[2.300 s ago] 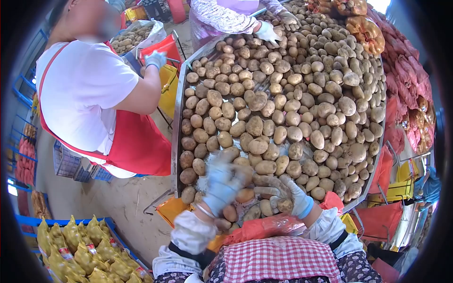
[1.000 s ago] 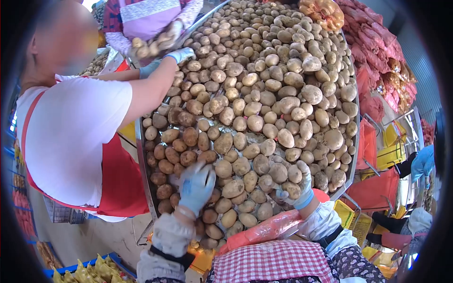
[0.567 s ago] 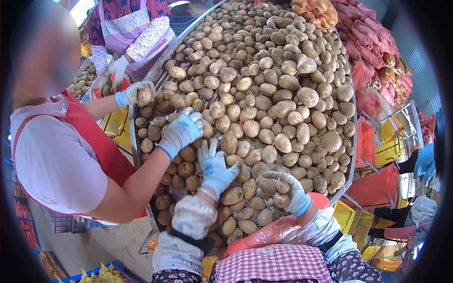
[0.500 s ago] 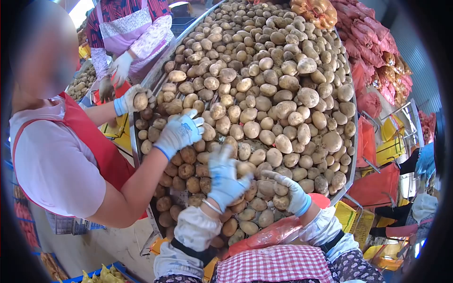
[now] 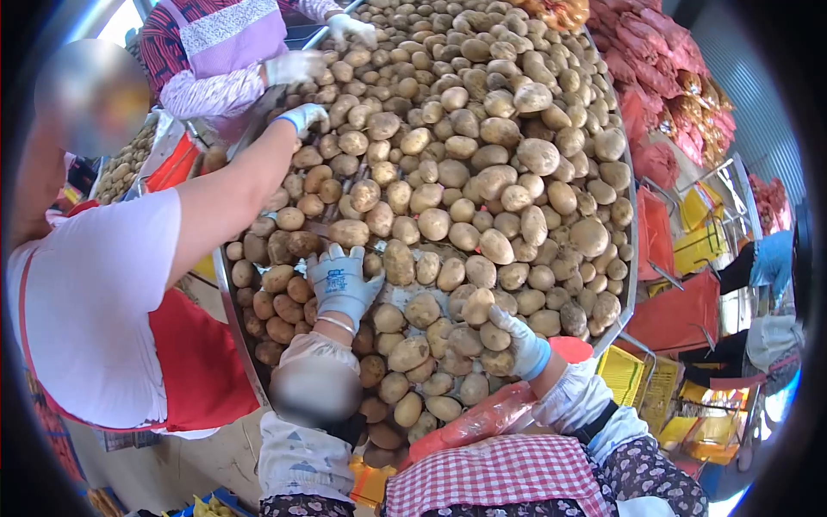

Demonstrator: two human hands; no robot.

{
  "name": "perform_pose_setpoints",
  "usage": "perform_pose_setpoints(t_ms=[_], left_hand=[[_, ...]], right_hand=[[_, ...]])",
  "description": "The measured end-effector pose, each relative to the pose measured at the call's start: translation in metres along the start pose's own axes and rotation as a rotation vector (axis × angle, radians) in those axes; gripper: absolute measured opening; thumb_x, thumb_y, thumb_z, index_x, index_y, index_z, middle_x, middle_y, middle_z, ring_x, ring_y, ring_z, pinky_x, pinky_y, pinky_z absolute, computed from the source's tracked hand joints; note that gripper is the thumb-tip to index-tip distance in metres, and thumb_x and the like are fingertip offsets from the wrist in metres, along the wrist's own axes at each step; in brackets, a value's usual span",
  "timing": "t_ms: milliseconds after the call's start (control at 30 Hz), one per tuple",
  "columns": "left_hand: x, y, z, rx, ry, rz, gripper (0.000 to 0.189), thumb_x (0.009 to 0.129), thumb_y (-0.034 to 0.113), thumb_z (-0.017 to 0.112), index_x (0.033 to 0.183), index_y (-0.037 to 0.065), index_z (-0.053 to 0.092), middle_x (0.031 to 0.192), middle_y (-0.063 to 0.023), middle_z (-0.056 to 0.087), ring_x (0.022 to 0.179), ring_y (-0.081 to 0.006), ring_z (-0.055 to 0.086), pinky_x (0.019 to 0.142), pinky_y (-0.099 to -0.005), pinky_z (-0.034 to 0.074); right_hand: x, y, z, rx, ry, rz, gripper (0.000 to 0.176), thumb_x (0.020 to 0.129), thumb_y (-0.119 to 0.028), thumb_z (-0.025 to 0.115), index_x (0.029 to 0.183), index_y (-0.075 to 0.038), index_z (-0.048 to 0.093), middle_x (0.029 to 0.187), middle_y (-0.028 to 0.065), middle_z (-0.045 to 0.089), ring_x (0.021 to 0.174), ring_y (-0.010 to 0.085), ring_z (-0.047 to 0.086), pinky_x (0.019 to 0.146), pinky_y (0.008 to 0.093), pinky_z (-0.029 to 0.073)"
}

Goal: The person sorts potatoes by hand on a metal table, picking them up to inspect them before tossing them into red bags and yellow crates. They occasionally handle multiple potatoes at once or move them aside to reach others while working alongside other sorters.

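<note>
My left hand, in a white and light-blue work glove, lies over potatoes at the left-centre of the sorting table. Its fingers are spread, their tips resting among the potatoes, and no potato shows in its grasp. My right hand, gloved alike, is on the near right side. Its visible fingers stretch along a potato and touch it; the others are partly hidden. Another round potato sits just beyond those fingertips. Between my hands lie several more brown potatoes, some with soil on them.
At the left, a co-worker in a red apron reaches across the table. Another in a purple apron has both gloved hands over the far-left potatoes. Red mesh sacks are piled at far right, near yellow crates. Red plastic covers the near edge.
My left hand has moved left, away from the middle potatoes. My right hand stays by the same potatoes. The red-aproned co-worker's arm reaches farther across, and the purple-aproned one's hands are now over the potatoes.
</note>
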State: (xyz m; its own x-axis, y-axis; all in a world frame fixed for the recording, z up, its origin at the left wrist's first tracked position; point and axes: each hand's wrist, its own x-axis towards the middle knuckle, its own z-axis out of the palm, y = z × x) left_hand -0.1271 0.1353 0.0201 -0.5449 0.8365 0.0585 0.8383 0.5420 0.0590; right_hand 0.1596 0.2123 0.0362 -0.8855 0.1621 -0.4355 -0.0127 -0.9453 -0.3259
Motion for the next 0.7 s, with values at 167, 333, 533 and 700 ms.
perform_pose_setpoints(t_ms=[167, 333, 533, 700], left_hand=[[0.006, 0.011, 0.000, 0.117, -0.105, 0.056, 0.055, 0.069, 0.053, 0.072, 0.109, 0.016, 0.063, 0.109, -0.0128, 0.056, 0.104, -0.0295, 0.056, 0.095, -0.0499, 0.039], [0.009, -0.002, 0.006, -0.111, 0.000, 0.071, 0.056, 0.065, 0.047, 0.075, 0.104, 0.008, 0.064, 0.101, -0.0126, 0.060, 0.100, -0.0278, 0.059, 0.083, -0.0427, 0.046], [-0.058, 0.046, 0.003, -1.418, 0.496, -0.089, 0.024, 0.097, 0.026, 0.054, 0.104, 0.004, 0.052, 0.086, 0.0003, 0.051, 0.080, -0.0123, 0.051, 0.077, -0.0300, 0.047], [-0.115, 0.098, -0.013, -2.426, 0.015, -0.103, 0.027, 0.098, 0.037, 0.048, 0.102, 0.010, 0.052, 0.107, -0.0042, 0.056, 0.101, -0.0196, 0.055, 0.089, -0.0365, 0.046]], right_hand=[[-0.002, 0.001, 0.003, -0.027, 0.123, -0.014, 0.046, 0.097, -0.035, 0.053, 0.131, -0.005, 0.049, 0.124, 0.0135, 0.059, 0.111, 0.0240, 0.061, 0.091, 0.0385, 0.054], [-0.008, 0.002, 0.004, 0.122, 0.076, -0.084, 0.053, 0.095, -0.040, 0.053, 0.135, -0.007, 0.046, 0.131, 0.0152, 0.054, 0.116, 0.0297, 0.057, 0.087, 0.0448, 0.056], [-0.018, 0.005, 0.001, 0.274, -0.045, -0.131, 0.050, 0.096, -0.048, 0.045, 0.136, -0.018, 0.046, 0.132, 0.0105, 0.053, 0.118, 0.0341, 0.056, 0.074, 0.0460, 0.057], [-0.023, 0.016, 0.038, -0.198, 0.368, -0.341, 0.044, 0.096, -0.046, 0.047, 0.131, -0.020, 0.049, 0.125, 0.0063, 0.057, 0.109, 0.0263, 0.061, 0.070, 0.0440, 0.057]])
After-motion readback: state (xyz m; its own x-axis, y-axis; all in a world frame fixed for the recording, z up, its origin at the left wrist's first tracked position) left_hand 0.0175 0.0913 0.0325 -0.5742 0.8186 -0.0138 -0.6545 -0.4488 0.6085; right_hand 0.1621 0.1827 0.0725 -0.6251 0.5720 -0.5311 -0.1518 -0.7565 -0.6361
